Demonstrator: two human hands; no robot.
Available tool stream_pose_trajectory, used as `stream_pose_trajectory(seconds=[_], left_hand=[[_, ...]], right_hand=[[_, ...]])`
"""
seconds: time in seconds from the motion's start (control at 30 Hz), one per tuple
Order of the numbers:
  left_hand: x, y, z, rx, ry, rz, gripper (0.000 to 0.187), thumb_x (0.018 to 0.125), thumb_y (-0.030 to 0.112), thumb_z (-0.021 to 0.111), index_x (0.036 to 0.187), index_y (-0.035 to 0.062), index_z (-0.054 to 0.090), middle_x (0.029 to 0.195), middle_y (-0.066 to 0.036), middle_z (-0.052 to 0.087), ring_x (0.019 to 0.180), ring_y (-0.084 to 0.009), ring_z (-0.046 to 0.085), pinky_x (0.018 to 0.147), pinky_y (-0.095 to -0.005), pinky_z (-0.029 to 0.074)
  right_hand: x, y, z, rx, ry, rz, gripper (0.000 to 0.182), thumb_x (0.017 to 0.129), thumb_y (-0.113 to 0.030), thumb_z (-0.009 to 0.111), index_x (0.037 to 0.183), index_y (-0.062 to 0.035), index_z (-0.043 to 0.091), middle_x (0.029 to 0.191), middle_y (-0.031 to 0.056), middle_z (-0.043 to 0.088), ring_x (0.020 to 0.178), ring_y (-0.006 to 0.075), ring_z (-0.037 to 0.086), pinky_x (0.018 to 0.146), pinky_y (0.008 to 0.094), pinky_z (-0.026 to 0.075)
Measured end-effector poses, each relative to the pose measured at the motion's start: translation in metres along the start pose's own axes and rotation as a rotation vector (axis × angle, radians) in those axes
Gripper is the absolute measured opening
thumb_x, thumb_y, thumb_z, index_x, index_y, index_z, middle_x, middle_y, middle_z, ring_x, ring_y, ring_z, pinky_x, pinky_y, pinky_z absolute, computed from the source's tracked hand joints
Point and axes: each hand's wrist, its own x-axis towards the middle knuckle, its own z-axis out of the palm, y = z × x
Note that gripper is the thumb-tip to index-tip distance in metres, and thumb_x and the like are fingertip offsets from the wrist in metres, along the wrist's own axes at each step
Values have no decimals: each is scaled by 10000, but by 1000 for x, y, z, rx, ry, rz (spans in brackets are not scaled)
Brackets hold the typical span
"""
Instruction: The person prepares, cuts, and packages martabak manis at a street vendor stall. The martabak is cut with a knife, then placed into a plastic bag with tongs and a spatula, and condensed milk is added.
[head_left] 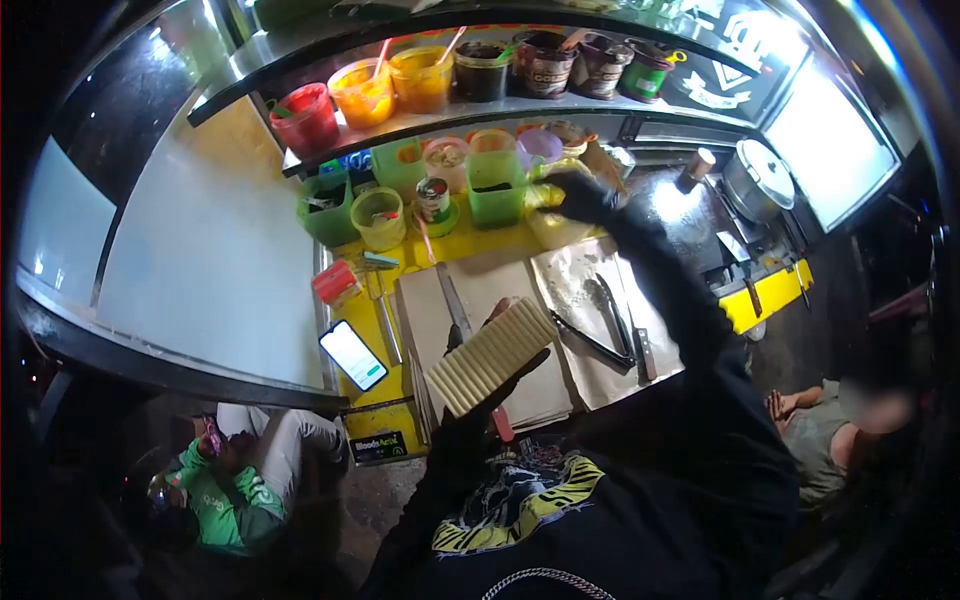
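Observation:
A cream-coloured ridged block (490,356), which looks like a loaf of bread, rests in my left hand (508,384) above the brown paper sheets. The fingers of this hand wrap round its sides and underside. Farther off, my right hand (580,196) reaches to the back of the counter, beside a yellow-wrapped item (544,196) and a tall green container (495,190). It is dark there, and its fingers are hard to make out. Beneath the block lies a long metal spatula or knife (455,300). Black tongs (600,335) lie on the shiny paper to the right.
A phone (353,355) and a red packet (336,284) lie at the left. Tubs of spreads (420,80) line the shelf above. A lidded pot (758,178) stands right of the hotplate (680,205). One person (230,490) sits low left, another (825,440) at right.

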Motion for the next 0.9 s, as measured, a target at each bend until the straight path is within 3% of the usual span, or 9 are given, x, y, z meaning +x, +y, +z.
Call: stream_pose_trajectory(seconds=[0.07, 0.17, 0.23, 0.37, 0.5, 0.67, 0.77, 0.8, 0.9], left_hand=[[-15, 1, 17, -157, -3, -10, 824, 899, 639, 408, 1479, 75, 250, 1486, -193, 315, 1367, -383, 311, 1143, -581, 177], [-34, 10, 1, -276, -103, -57, 904, 863, 738, 368, 1422, 27, 338, 1351, -245, 461, 1115, -397, 560, 810, -459, 563], [-45, 17, -13, -316, -6, -97, 943, 846, 755, 374, 1406, -3, 350, 1303, -250, 499, 978, -381, 628, 776, -459, 572], [-37, 9, -17, -283, 27, 68, 710, 952, 503, 475, 1448, 35, 274, 1454, -227, 319, 1352, -294, 353, 1068, -422, 415], [-21, 2, -56, -523, -102, -54, 719, 935, 549, 459, 1423, 35, 336, 1456, -238, 336, 1326, -360, 376, 1127, -469, 310], [-9, -12, -61, -497, -185, -157, 484, 1021, 331, 368, 1404, 37, 342, 1398, -160, 437, 1262, -264, 467, 1074, -368, 407], [1, -20, -55, 71, 49, 158, 454, 1031, 280, 328, 1405, 21, 331, 1396, -197, 418, 1289, -294, 434, 1102, -376, 367], [8, -19, -76, 370, 74, 222, 451, 1028, 270, 325, 1404, 21, 335, 1394, -202, 420, 1291, -299, 433, 1100, -376, 371], [2, -13, -87, 967, 147, 351, 445, 1022, 251, 319, 1403, 22, 343, 1389, -211, 422, 1295, -308, 430, 1097, -375, 379]], right_hand=[[9, 1, -24, -511, -54, -126, 312, 841, -203, 662, 1138, -107, 677, 954, 132, 684, 884, 220, 667, 785, 313, 509], [18, -6, -14, -428, -95, 10, 271, 832, -215, 670, 1083, -112, 689, 924, 124, 690, 858, 217, 673, 763, 315, 516], [42, 13, -33, -388, -123, 90, 246, 826, -223, 676, 1046, -115, 698, 904, 118, 693, 841, 215, 677, 748, 316, 520], [52, 47, -83, -323, -139, 321, 199, 814, -239, 687, 972, -121, 715, 864, 107, 701, 806, 212, 685, 719, 319, 529], [-10, -54, -77, -286, -103, 556, 164, 802, -255, 698, 898, -127, 732, 824, 96, 708, 772, 209, 693, 689, 322, 539], [8, -87, -104, -208, -77, 791, 148, 787, -275, 712, 806, -134, 753, 774, 82, 717, 728, 204, 703, 652, 326, 550], [8, -101, -121, -164, -72, 975, 158, 778, -287, 720, 750, -139, 766, 744, 74, 723, 702, 202, 709, 630, 328, 557], [10, 29, -64, 107, -137, 1096, 177, 784, -253, 680, 739, -98, 751, 715, 92, 712, 672, 223, 699, 610, 317, 548], [9, 35, -76, 82, -113, 1010, 170, 793, -251, 674, 772, -99, 746, 729, 93, 711, 686, 225, 699, 625, 323, 547]])
